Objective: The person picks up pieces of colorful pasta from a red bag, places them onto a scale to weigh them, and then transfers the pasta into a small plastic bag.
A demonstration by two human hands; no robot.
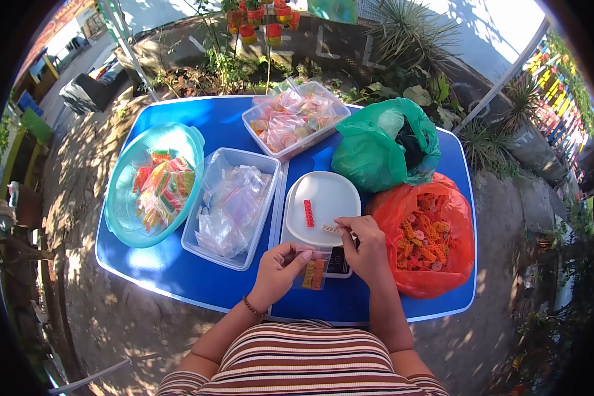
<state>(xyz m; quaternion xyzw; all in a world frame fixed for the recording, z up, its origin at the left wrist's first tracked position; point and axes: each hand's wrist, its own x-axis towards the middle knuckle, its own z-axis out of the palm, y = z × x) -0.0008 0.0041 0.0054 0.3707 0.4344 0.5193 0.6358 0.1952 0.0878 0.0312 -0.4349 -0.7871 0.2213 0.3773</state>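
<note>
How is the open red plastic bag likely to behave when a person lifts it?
The red bag would probably sag, because its walls look thin and creased. It may be light for its size, as the orange pieces inside look small and perforated. Its wide-open mouth suggests some could spill if tilted.

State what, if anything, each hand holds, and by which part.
The left hand holds a small clear bag by its upper left part. The right hand appears to pinch a pale piece by its right end.
</note>
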